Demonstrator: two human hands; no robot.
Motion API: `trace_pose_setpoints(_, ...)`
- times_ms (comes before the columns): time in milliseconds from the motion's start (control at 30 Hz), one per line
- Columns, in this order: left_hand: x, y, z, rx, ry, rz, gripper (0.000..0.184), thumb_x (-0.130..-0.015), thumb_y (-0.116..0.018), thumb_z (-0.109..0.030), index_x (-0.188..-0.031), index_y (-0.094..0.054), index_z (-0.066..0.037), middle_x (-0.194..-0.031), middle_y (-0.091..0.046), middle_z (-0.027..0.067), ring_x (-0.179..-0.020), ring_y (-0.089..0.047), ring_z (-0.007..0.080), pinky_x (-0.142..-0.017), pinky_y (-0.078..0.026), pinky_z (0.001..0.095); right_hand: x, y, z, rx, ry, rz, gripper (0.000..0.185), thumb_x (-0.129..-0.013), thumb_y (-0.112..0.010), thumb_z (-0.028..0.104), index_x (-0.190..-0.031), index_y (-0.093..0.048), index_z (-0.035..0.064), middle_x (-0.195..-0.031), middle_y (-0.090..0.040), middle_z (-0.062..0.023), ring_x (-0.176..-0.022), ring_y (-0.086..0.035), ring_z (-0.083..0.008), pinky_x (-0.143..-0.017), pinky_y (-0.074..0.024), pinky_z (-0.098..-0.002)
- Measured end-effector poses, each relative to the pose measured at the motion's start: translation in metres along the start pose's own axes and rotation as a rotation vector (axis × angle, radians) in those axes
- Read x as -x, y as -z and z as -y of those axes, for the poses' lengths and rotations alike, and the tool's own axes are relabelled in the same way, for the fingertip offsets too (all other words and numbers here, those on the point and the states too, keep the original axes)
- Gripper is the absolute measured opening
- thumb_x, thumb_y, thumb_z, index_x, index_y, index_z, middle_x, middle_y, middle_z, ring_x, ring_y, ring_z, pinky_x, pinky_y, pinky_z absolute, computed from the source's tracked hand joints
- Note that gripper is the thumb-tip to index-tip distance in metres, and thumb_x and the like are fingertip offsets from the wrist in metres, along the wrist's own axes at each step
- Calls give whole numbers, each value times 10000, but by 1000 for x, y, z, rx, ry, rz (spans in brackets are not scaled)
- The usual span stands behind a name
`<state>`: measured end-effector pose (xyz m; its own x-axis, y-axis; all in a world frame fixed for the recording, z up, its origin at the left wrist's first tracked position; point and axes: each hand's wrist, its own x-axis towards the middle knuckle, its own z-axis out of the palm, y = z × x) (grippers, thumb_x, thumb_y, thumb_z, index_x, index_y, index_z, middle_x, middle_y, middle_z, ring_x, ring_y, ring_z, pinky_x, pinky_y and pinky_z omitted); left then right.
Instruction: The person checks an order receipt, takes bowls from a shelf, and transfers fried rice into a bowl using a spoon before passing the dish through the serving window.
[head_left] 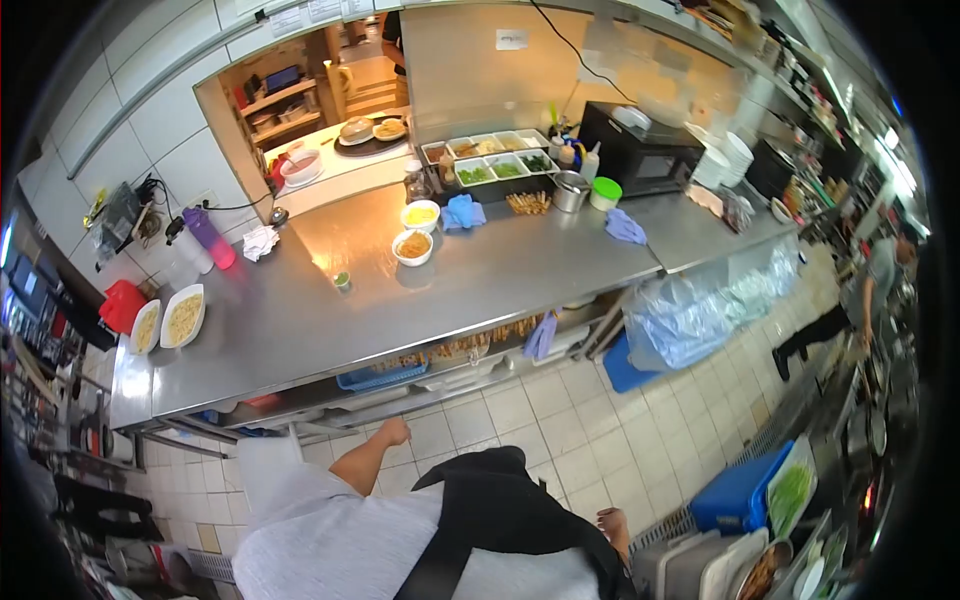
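Note:
My left hand (395,432) hangs below the front edge of the steel counter (480,270), its fingers curled, with nothing visible in them. Low on the right, my right hand (612,522) is beside my body near the grey bins (680,565); its fingers look bent, and what they hold, if anything, is too small to make out. On the counter stand a white bowl of orange food (412,247), a bowl of yellow food (420,215), a small green cup (342,281) and two white dishes of pale food (183,316). Neither hand touches them.
Behind the bowls are trays of toppings (490,172), a blue cloth (463,212), a metal pot (571,190) and a black microwave (640,150). A co-worker (870,290) stands at the far right. A blue bin (735,495) is at the lower right.

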<state>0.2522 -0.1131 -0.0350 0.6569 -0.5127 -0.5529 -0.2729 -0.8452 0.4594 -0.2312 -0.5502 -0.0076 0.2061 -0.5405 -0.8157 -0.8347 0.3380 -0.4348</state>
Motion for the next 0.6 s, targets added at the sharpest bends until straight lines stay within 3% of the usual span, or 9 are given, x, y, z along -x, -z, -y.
trace_pose_setpoints(33,-5,-4,-7,185,52,-30,304,-730,-580,-304,-731,-695,-23,-844,-636,234,-806,-618,373,-725,-496,431,-21,17,9,60,140,-121,143,-787,-517,1,-840,-649,-1,-681,-635,-97,-587,-607,-205,-488,-481,-305)
trace_pose_setpoints(133,-15,-16,-50,-208,-47,-66,306,-650,-676,-347,-667,-679,-42,-758,-635,215,-737,-616,365,-689,-499,428,-79,47,39,62,387,-350,136,-781,-509,31,-794,-640,-6,-674,-642,-117,-586,-616,-192,-490,-481,-315)
trace_pose_setpoints(167,-23,-19,-70,-107,-124,-104,320,-620,-703,-361,-635,-661,-44,-703,-620,207,-700,-607,366,-666,-493,433,-96,51,45,33,438,-405,137,-779,-509,43,-781,-638,-3,-666,-643,-119,-586,-618,-187,-487,-479,-316)
trace_pose_setpoints(267,-90,-27,-168,94,-327,-113,386,-589,-742,-399,-581,-608,-37,-626,-589,187,-628,-579,355,-605,-464,447,-167,45,26,163,381,-299,158,-769,-532,91,-816,-649,-3,-627,-640,-126,-586,-629,-196,-519,-490,-331)
trace_pose_setpoints(367,-125,32,-349,328,-596,-154,324,-751,-689,-323,-671,-606,-20,-636,-589,142,-606,-570,232,-581,-452,361,-181,36,64,330,287,-138,165,-769,-538,106,-822,-653,1,-622,-639,-127,-588,-632,-202,-529,-493,-334)
trace_pose_setpoints(400,-124,66,-415,465,-689,-84,263,-828,-641,-270,-757,-604,-19,-648,-567,52,-638,-526,125,-603,-439,289,-182,37,79,367,268,-102,167,-769,-540,111,-824,-654,2,-620,-639,-127,-589,-633,-205,-532,-494,-335)
trace_pose_setpoints(433,-125,94,-474,668,-751,42,249,-865,-603,-256,-823,-601,-10,-710,-587,23,-696,-545,120,-649,-444,282,-185,41,92,392,259,-78,170,-769,-542,116,-826,-655,3,-619,-639,-128,-590,-634,-207,-536,-495,-336)
trace_pose_setpoints(533,-67,197,-631,1179,-1155,594,464,-946,-400,-444,-970,-543,-4,-985,-539,95,-774,-549,174,-765,-441,325,-201,71,115,403,282,-102,179,-769,-548,131,-832,-658,6,-614,-638,-129,-593,-636,-213,-546,-499,-338)
trace_pose_setpoints(600,-18,253,-695,1256,-1351,1104,726,-864,-334,-660,-1038,-522,20,-1005,-502,135,-752,-537,212,-773,-433,351,-206,100,133,399,281,-163,185,-768,-552,141,-837,-661,8,-611,-637,-130,-594,-638,-218,-553,-501,-340)
